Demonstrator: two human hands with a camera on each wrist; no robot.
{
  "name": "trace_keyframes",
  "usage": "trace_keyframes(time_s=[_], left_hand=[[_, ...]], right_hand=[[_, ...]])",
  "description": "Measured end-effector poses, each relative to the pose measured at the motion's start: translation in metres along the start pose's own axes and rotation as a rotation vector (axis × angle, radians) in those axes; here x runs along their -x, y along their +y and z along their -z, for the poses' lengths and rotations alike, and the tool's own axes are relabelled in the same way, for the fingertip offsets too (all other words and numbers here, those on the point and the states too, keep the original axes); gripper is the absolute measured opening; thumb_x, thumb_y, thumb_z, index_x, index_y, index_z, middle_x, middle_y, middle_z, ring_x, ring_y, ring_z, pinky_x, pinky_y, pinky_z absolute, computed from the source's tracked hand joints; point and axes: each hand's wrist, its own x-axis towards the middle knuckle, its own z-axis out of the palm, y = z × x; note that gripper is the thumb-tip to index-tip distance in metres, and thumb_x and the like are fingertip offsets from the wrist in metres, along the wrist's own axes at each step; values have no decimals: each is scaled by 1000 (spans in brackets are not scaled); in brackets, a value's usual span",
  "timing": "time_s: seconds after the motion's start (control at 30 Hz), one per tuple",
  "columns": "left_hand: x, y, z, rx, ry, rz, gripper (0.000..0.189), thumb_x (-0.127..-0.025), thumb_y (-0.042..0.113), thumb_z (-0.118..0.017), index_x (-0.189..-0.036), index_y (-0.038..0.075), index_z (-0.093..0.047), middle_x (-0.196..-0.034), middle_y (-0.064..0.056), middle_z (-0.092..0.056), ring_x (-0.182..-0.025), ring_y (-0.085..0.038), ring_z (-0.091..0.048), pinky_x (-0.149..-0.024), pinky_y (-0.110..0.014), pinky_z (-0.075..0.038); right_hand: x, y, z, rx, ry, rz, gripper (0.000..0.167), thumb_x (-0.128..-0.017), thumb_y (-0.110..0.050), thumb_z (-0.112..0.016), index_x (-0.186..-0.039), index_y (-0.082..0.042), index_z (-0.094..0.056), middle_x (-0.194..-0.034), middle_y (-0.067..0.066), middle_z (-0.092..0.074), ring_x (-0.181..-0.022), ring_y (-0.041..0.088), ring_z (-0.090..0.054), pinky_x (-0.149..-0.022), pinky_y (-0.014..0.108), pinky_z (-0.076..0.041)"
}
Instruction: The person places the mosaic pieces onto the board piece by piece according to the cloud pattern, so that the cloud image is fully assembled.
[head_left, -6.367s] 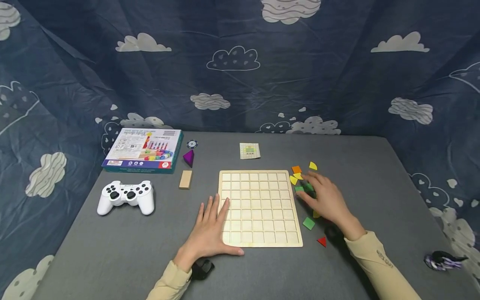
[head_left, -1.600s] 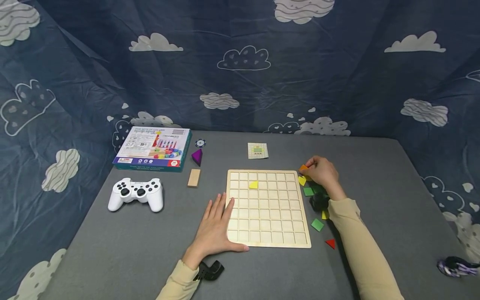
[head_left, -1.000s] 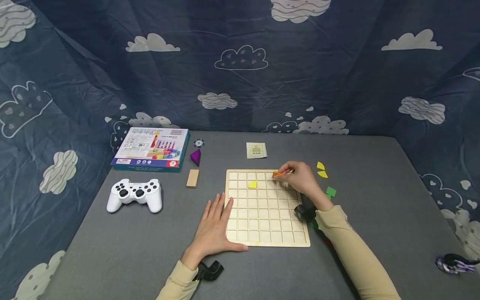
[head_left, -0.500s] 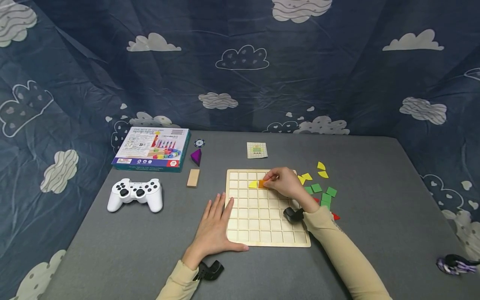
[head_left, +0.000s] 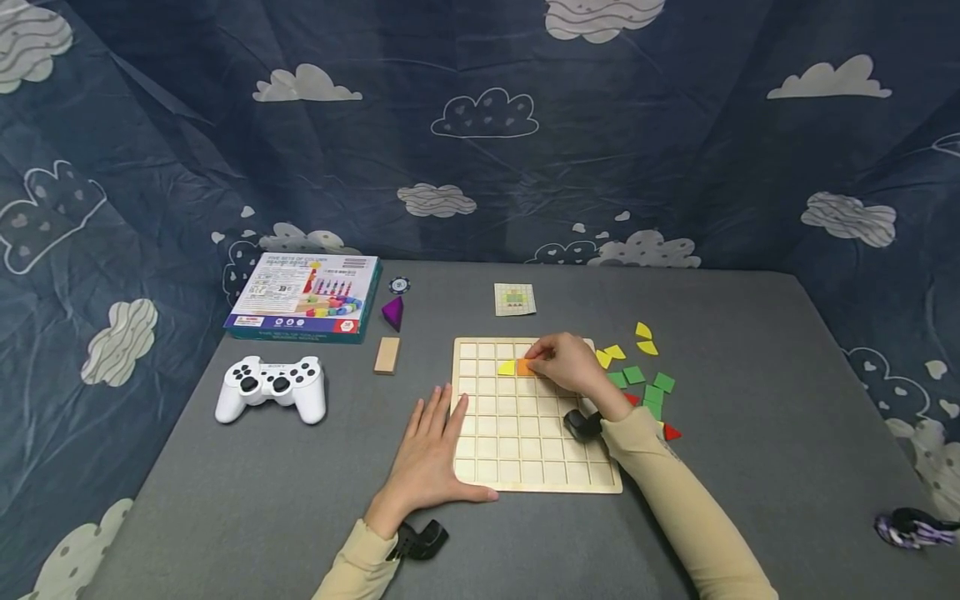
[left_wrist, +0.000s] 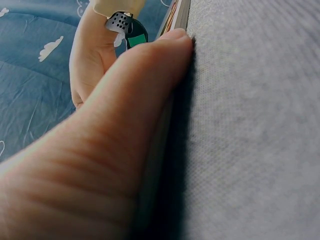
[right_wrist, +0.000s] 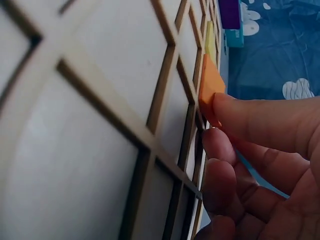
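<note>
A pale wooden grid board (head_left: 529, 450) lies flat on the grey table. My left hand (head_left: 420, 472) rests spread at its lower left corner, fingers straight along the left edge and thumb along the near edge. Over the upper part of the board, my right hand (head_left: 566, 365) pinches an orange square tile (head_left: 524, 367) at a cell in the second row. In the right wrist view the thumb is on the orange tile's edge, with the other fingers curled close over the grid. Left of it, a yellow quarter-round tile (head_left: 507, 368) sits in a cell.
Right of the board lie loose green square tiles (head_left: 653, 402), yellow tiles (head_left: 647, 347) and red triangles (head_left: 671, 432). A small pattern card (head_left: 515, 300) lies behind it. Leftward are a wooden block (head_left: 387, 356), purple pyramid (head_left: 393, 313), chip (head_left: 399, 286), box (head_left: 300, 296) and white game controller (head_left: 272, 389).
My right hand has taken the orange tile from the right-hand pile and carried it left onto the board, beside a yellow tile placed earlier. My left hand has stayed at the board's corner.
</note>
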Motion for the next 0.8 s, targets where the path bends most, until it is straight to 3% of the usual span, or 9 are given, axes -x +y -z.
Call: trace_keyframes(time_s=[0.4, 0.67, 0.8], left_hand=[[0, 0, 0, -7, 13, -7, 132, -56, 82, -65, -152, 6, -16, -156, -19, -5, -143, -29, 0, -113, -44, 1], [0, 0, 0, -15, 15, -8, 134, -55, 83, -65, -152, 5, -15, -156, -20, -6, -143, -29, 0, -113, -43, 2], [0, 0, 1, -15, 15, -9, 134, -55, 83, -65, -152, 5, -15, -156, -20, -6, -143, -29, 1, -113, -43, 2]], right_hand=[[0, 3, 0, 27, -13, -17, 4, -83, -17, -74, -84, -12, -74, -72, -2, -61, -64, 17, -51, -60, 31, -38], [9, 12, 7, 26, -42, 109, 12, -86, -15, -71, -96, -8, -74, -75, -2, -60, -66, 15, -49, -61, 31, -39], [13, 22, 17, 39, 7, 135, 12, -87, -17, -70, -94, -8, -74, -78, -1, -60, -66, 16, -50, -61, 33, -41]])
